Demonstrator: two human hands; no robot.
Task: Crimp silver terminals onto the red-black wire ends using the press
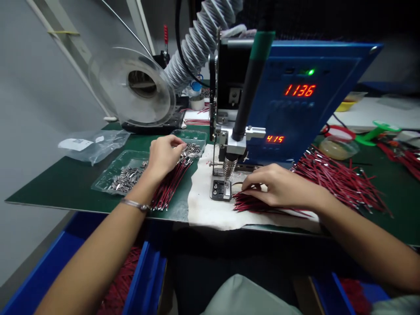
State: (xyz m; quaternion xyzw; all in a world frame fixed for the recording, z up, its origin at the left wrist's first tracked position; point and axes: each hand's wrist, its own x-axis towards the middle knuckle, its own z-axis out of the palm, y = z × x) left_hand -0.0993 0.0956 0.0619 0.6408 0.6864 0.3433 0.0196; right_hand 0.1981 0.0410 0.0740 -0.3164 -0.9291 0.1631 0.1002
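Red wires (251,205) are pinched by fingers of the right hand (278,188), ends laid leftward toward the near fixture (220,190); left hand (164,153) curled over terminals (193,151), grip not discernible

right hand (278,188) covering part of a red wire bundle (251,205), left hand (164,155) curling over whatever it is pinching, blue bin (49,267) running off the near edge, bag label (76,143) showing unreadable print

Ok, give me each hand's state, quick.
Left hand: fingers curled over the tray of metal pieces; grip cannot be told.
Right hand: closed on red wires on the cloth.
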